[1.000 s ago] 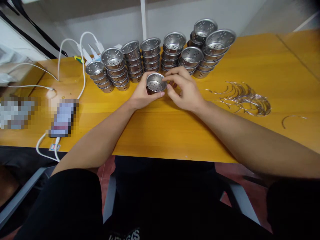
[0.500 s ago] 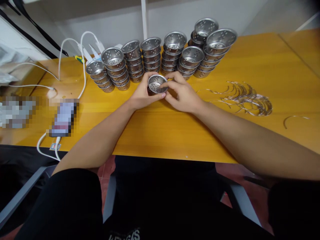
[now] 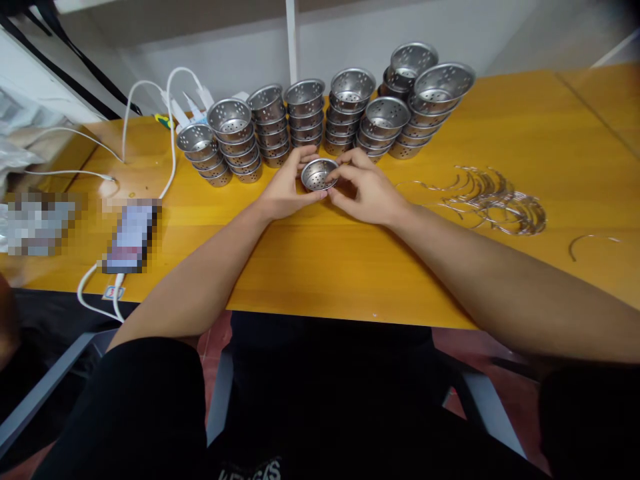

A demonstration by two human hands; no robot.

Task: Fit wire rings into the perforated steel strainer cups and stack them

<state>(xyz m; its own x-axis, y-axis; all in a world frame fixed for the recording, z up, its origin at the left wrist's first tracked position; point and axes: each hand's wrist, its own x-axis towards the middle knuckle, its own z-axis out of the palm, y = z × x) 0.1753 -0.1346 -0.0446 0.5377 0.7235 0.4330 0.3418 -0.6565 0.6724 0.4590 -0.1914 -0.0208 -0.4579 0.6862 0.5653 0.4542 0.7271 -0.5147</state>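
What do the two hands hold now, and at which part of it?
Both hold one perforated metal cup: the left hand wraps its left side wall, and the right hand pinches its right rim with the fingertips.

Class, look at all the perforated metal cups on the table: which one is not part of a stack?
The cup held between the left hand and right hand, in front of the stacks; every other cup is nested in a pile.

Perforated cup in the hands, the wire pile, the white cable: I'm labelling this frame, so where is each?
perforated cup (image 3: pixel 319 173), head view, on its holed inner bottom.
wire pile (image 3: pixel 500 200), head view, on the tangle's middle.
white cable (image 3: pixel 170 107), head view, on its upright loop.
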